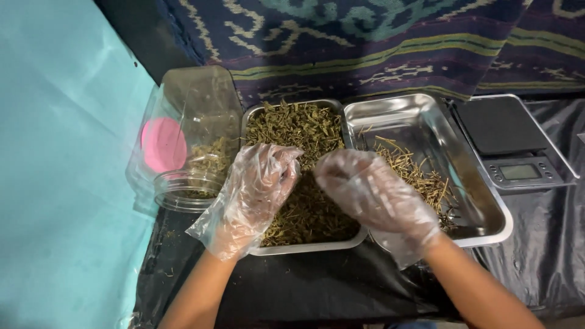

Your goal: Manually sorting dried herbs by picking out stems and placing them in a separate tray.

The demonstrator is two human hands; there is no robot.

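Both my hands wear loose clear plastic gloves and hover over a steel tray heaped with dried green herbs. My left hand is curled, fingers pinched on a bit of the herb. My right hand is closed too, knuckles toward the left hand; what it pinches is hidden. A second steel tray on the right holds a small heap of bare dried stems.
A clear plastic jar lies on its side at the left, with some herb inside and a pink lid end. A digital scale sits at the right. Black plastic sheeting covers the table; patterned cloth hangs behind, a teal sheet at left.
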